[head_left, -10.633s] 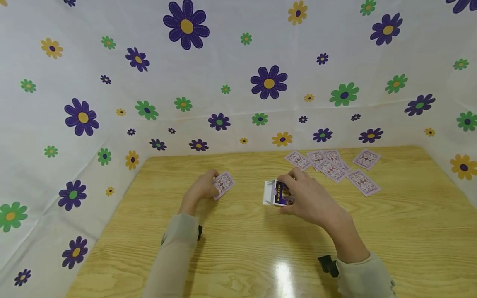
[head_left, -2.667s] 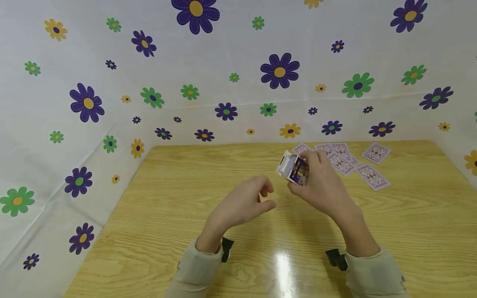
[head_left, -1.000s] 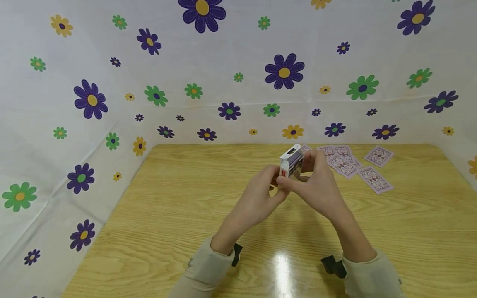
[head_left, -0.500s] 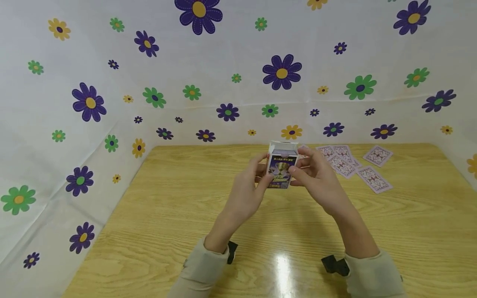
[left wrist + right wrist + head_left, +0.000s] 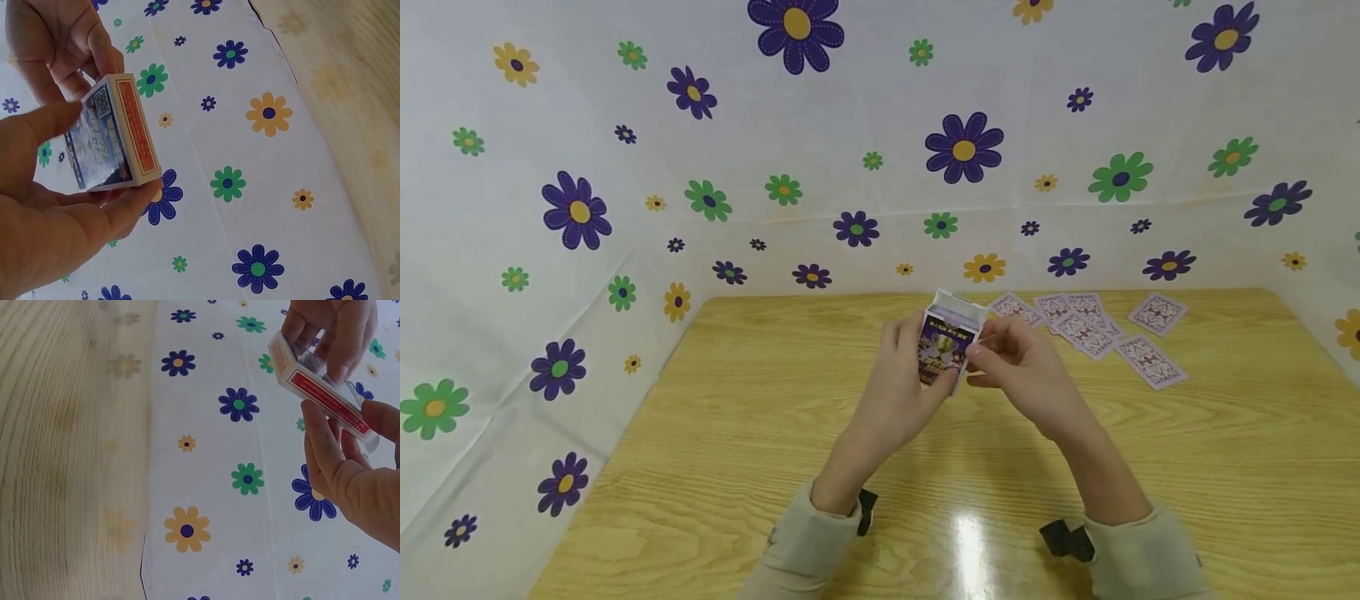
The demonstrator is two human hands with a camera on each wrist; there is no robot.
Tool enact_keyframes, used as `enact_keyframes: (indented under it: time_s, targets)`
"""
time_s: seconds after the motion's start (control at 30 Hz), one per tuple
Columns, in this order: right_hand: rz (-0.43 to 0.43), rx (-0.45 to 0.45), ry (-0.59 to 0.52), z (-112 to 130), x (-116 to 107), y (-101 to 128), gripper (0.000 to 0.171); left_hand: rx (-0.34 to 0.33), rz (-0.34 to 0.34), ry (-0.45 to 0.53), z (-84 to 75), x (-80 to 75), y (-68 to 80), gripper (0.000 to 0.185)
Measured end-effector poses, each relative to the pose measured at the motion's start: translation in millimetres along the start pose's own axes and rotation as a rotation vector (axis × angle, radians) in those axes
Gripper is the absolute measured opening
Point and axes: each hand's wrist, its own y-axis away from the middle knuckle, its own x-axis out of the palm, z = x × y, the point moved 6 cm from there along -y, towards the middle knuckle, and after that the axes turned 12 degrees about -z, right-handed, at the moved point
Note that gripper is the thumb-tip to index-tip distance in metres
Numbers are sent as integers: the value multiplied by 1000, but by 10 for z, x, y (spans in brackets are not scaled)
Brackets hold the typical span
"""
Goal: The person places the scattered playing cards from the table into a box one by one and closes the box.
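Observation:
A playing-card box (image 5: 942,348), dark purple with a gold trophy on its front, is held tilted above the table with its white top flap up. Pale card edges show in its mouth. My left hand (image 5: 891,387) grips the box from the left, thumb across the lower front and fingers behind. At the box's right edge, my right hand (image 5: 1033,371) pinches with the thumb in front and curled fingers partly hidden behind. In the left wrist view the card box (image 5: 106,137) shows a red side panel; the right wrist view shows another red strip along the card box (image 5: 325,400).
Several face-down playing cards (image 5: 1086,333) lie scattered and partly overlapping at the back right of the wooden table (image 5: 715,467). A white flowered cloth (image 5: 850,100) stands behind the table and along its sides.
The card once in my left hand at the left is gone from there. My left hand came over and took hold of the box, which both hands turned front-forward and shifted slightly left.

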Motion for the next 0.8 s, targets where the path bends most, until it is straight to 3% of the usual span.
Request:
enact_keyframes:
  time_s: [0.13,0.37,0.6,0.8]
  targets:
    - [14,-4,10,-12,53,13,21,4,9,-31,13,20,7,83]
    - [26,1,57,-73,124,25,23,22,-31,-192,32,1,4,82]
    - [13,5,87,-83,142,30,21,25,-29,-188,52,3,-25,79]
    - [63,-44,111,-56,162,19,18,2,-27,-177,114,-34,-45,77]
